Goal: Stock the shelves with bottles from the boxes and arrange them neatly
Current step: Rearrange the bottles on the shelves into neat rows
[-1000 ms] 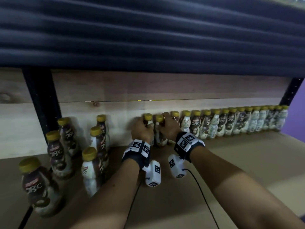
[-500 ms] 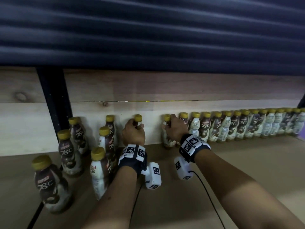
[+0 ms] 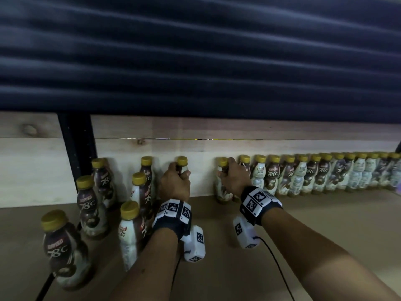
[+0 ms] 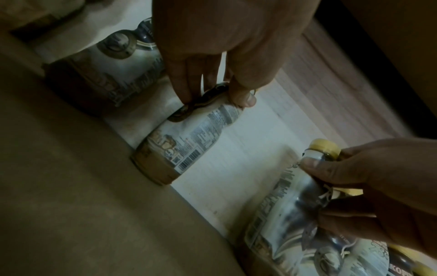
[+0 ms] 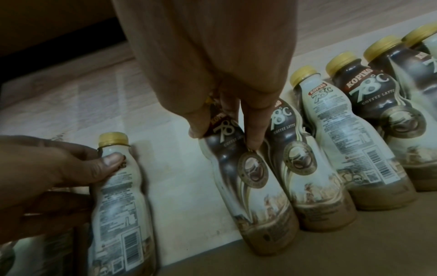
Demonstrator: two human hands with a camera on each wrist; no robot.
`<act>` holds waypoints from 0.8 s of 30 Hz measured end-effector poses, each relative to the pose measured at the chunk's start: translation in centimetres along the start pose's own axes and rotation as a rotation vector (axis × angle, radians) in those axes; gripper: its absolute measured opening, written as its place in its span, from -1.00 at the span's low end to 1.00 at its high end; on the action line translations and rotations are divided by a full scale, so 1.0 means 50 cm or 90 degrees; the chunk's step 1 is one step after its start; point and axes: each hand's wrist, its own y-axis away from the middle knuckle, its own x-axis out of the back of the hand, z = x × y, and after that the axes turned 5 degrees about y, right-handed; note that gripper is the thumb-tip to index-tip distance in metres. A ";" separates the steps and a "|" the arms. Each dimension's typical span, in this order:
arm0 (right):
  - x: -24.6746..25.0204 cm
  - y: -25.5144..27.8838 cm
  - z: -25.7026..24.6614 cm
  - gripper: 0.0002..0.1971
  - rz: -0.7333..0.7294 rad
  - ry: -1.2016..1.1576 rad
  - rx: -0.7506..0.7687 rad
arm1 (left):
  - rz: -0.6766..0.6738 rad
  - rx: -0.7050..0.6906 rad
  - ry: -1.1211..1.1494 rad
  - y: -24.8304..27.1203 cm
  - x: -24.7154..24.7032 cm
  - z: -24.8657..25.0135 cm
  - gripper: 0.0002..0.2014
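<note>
Coffee bottles with gold caps stand on the brown shelf board (image 3: 217, 246). My left hand (image 3: 174, 184) grips the neck of one bottle (image 3: 181, 164) standing against the back board; the left wrist view shows that bottle (image 4: 187, 142) held by the fingers (image 4: 182, 87). My right hand (image 3: 235, 178) grips the neck of the bottle (image 3: 222, 170) at the left end of the row (image 3: 314, 174). That same bottle (image 5: 248, 179), with a dark label, leans slightly in the right wrist view. A gap of bare board separates the two held bottles.
A loose cluster of several bottles (image 3: 138, 192) stands at the left, one large near the front (image 3: 63, 250). A black upright post (image 3: 76, 148) rises at the back left. A dark ribbed shelf underside (image 3: 195, 57) hangs close overhead. Pale wooden boards (image 3: 195, 148) back the shelf.
My left hand has carried its bottle leftwards, away from the row, widening the gap. The right hand stays on the row's end bottle. The view has shifted left.
</note>
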 end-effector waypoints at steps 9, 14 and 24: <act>0.012 -0.023 -0.032 -0.71 0.002 -0.067 -0.020 | -0.023 0.006 -0.009 0.007 0.013 0.010 -0.77; -0.005 -0.032 -0.052 -0.62 -0.011 -0.109 -0.037 | -0.032 0.003 -0.014 0.005 0.015 0.010 -0.75; -0.030 -0.024 -0.056 -0.54 -0.023 -0.065 -0.024 | 0.006 0.003 -0.014 -0.004 0.023 -0.001 -0.79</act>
